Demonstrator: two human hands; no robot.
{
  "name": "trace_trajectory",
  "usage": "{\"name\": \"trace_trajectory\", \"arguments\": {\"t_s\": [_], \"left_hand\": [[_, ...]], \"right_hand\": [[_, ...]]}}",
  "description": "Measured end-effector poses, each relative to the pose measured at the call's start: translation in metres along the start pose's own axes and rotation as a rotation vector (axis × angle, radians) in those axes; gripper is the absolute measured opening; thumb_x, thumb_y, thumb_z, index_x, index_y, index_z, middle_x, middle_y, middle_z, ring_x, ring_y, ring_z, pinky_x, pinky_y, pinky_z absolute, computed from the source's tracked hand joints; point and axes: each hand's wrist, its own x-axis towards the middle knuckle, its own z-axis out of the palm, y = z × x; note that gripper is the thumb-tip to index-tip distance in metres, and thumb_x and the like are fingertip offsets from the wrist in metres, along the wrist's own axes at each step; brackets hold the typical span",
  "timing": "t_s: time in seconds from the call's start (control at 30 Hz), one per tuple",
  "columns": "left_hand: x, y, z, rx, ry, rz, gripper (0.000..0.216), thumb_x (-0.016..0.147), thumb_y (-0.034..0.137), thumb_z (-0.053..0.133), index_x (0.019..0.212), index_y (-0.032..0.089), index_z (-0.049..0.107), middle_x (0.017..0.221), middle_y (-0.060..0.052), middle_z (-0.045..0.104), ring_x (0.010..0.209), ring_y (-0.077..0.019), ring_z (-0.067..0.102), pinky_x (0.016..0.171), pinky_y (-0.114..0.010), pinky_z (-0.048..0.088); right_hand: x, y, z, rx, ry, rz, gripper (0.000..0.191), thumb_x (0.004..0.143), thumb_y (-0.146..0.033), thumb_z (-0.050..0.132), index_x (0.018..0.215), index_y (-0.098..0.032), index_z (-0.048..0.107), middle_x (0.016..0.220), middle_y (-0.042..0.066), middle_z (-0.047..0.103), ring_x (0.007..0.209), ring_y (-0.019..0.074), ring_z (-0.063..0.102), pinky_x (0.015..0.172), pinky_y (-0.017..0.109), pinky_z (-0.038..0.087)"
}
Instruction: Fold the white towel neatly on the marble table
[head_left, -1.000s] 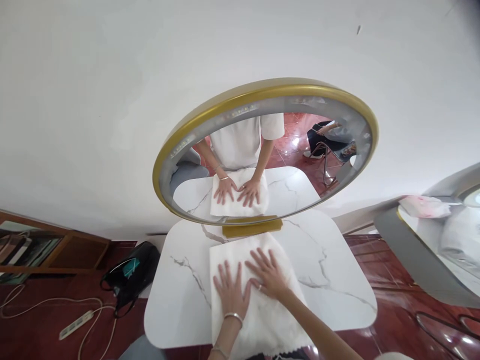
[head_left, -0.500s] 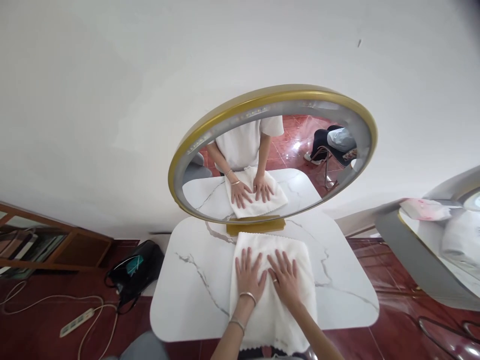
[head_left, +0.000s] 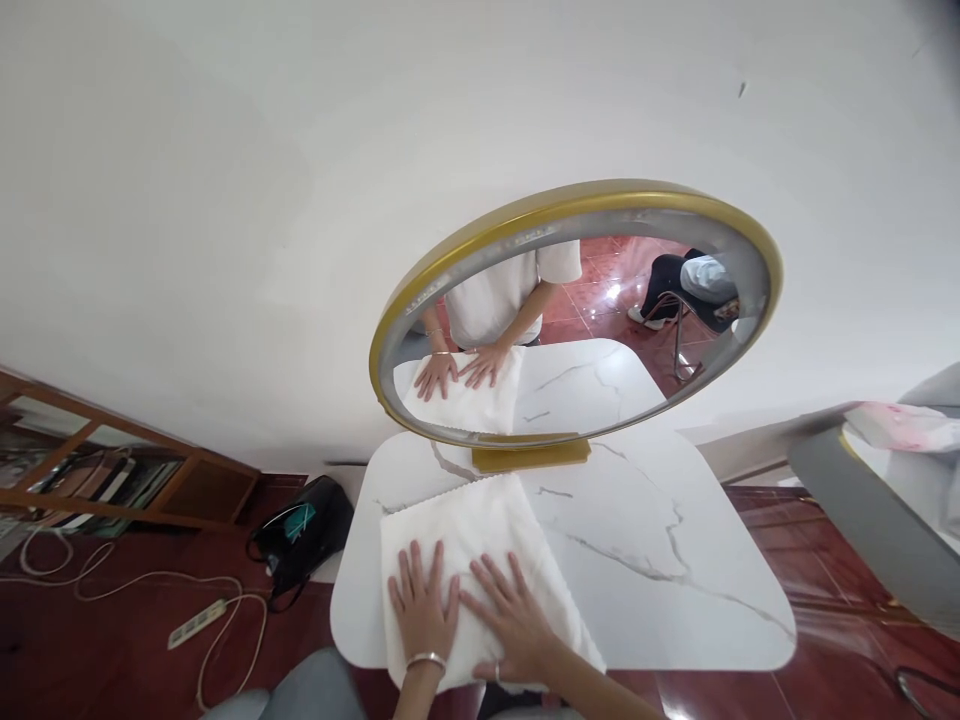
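Note:
A white cloth [head_left: 480, 510] with a scalloped edge lies flat on the left part of a white marble-patterned table [head_left: 675, 620], its near edge hanging at the table's front. My left hand [head_left: 425, 605], a bracelet at its wrist, presses flat on the cloth with fingers spread. Beside it my right hand [head_left: 514, 620], wearing a ring, also rests flat on the cloth, fingers apart and angled to the left. The two hands are close together. Both hands and the cloth are mirrored in the oval gold-framed mirror [head_left: 615, 390] standing at the back of the table.
A gold mirror base [head_left: 531, 456] sits at the table's rear against the white wall. On the floor at left are a black bag [head_left: 322, 535], a power strip [head_left: 196, 624] with cords and a wooden shelf [head_left: 210, 490]. Another table [head_left: 862, 510] with a tissue pack [head_left: 900, 426] stands at right.
Both hands have slid the cloth leftward and toward me across the table, turning it somewhat. The view has shifted slightly, so the mirror appears farther right.

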Motion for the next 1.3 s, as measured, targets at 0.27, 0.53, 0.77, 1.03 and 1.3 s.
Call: {"name": "trace_trajectory", "arguments": {"t_s": [0.27,0.53,0.77,1.03,1.3], "left_hand": [[-0.009,0.076,0.015,-0.025,-0.075,0.097,0.049,0.089,0.033,0.045,0.138,0.027,0.047,0.154,-0.011,0.029,0.145,-0.0328,0.011,0.113,-0.059,0.017],[0.008,0.183,0.040,-0.205,-0.168,0.373,0.061,0.089,0.044,0.047,0.146,0.034,0.028,0.159,-0.006,0.016,0.146,-0.0324,0.008,0.115,-0.058,0.013],[0.017,0.265,0.052,-0.307,-0.236,0.559,0.061,0.088,0.053,0.047,0.145,0.041,0.027,0.158,-0.001,0.017,0.144,-0.0297,0.018,0.115,-0.052,0.020],[0.062,0.323,0.059,-0.225,-0.306,0.464,0.051,0.093,0.038,0.042,0.143,0.040,0.032,0.158,-0.003,0.020,0.144,-0.0323,0.016,0.112,-0.054,0.023],[0.105,0.372,0.063,-0.116,-0.373,0.355,0.054,0.092,0.034,0.042,0.145,0.024,0.036,0.156,-0.014,0.023,0.142,-0.0394,0.018,0.110,-0.058,0.022]], "right_hand": [[-0.066,0.029,-0.026,-0.082,0.042,0.145,0.087,0.082,-0.071,0.045,0.151,-0.031,0.011,0.158,0.007,0.007,0.145,0.0346,0.008,0.112,0.063,-0.005],[-0.150,0.074,-0.041,-0.295,0.272,0.490,0.077,0.092,-0.054,0.039,0.152,-0.021,0.004,0.155,0.006,0.025,0.143,0.0247,0.021,0.118,0.050,0.008],[-0.206,0.120,-0.048,-0.479,0.591,0.926,0.075,0.093,-0.057,0.031,0.153,-0.023,0.002,0.155,0.007,0.025,0.142,0.0264,0.024,0.114,0.051,0.019],[-0.209,0.191,-0.093,-0.496,0.460,0.971,0.065,0.095,-0.053,0.025,0.152,-0.027,0.006,0.156,0.005,0.024,0.144,0.0267,0.018,0.112,0.062,0.004],[-0.168,0.255,-0.140,-0.481,0.375,0.939,0.059,0.096,-0.049,0.024,0.150,-0.026,0.021,0.157,0.004,0.019,0.145,0.0248,0.011,0.109,0.067,0.000]]}}
